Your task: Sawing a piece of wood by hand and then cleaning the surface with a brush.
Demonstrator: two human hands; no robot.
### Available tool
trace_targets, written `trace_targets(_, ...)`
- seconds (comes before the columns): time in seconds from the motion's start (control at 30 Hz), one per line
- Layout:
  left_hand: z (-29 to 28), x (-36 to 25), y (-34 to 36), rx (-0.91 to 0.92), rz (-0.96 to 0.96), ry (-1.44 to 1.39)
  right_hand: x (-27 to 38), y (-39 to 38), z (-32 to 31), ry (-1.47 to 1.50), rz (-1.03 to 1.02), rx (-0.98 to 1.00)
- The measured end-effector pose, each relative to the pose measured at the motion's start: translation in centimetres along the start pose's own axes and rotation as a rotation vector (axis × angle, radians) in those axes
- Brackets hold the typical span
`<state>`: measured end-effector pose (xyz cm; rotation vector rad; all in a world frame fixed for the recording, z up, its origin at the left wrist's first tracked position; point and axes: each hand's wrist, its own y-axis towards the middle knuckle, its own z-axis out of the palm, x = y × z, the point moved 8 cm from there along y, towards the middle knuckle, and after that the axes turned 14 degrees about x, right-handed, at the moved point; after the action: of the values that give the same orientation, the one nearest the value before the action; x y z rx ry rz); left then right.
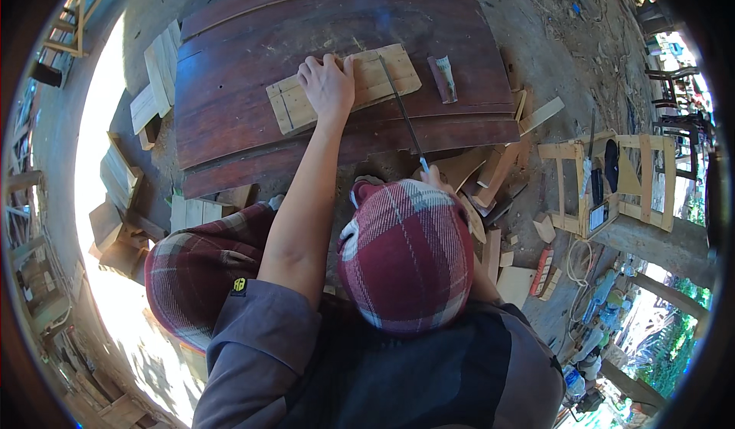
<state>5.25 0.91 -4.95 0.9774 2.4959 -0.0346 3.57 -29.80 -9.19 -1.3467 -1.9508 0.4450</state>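
The loosely spread left hand [328, 84] rested on a wooden board [370, 80], while at four o'clock from it the right hand [434, 176] (partly hidden by a knee [406, 257]) gripped a saw [406, 116].

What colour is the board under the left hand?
The board is light tan, seen best in the head view.

We recorded the board [379, 83] as pale tan, crossed by one thin dark line. The table [237, 76] read deep reddish brown. We noted the saw blade [400, 106] as dark grey, the cloth [406, 264] as maroon plaid with whitish and grey bands, the sleeve [268, 318] as slate grey, its tag [240, 284] as yellow and black, and the wooden frame [647, 180] as yellowish tan.
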Motion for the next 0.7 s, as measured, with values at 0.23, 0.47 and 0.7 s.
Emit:
trace_targets(0.23,0.0,-0.4,-0.8,0.300,0.138,-0.055,1.7,-0.1,0.0,0.048,0.030,-0.009)
trace_targets(0.47,0.0,-0.2,-0.4,0.499,0.340,0.013,2.9,-0.2,-0.9,0.003,-0.016,-0.081)
trace_targets(0.7,0.3,0.0,3.7,0.859,0.255,0.105,6.7,0.6,-4.1,0.010,-0.179,-0.185)
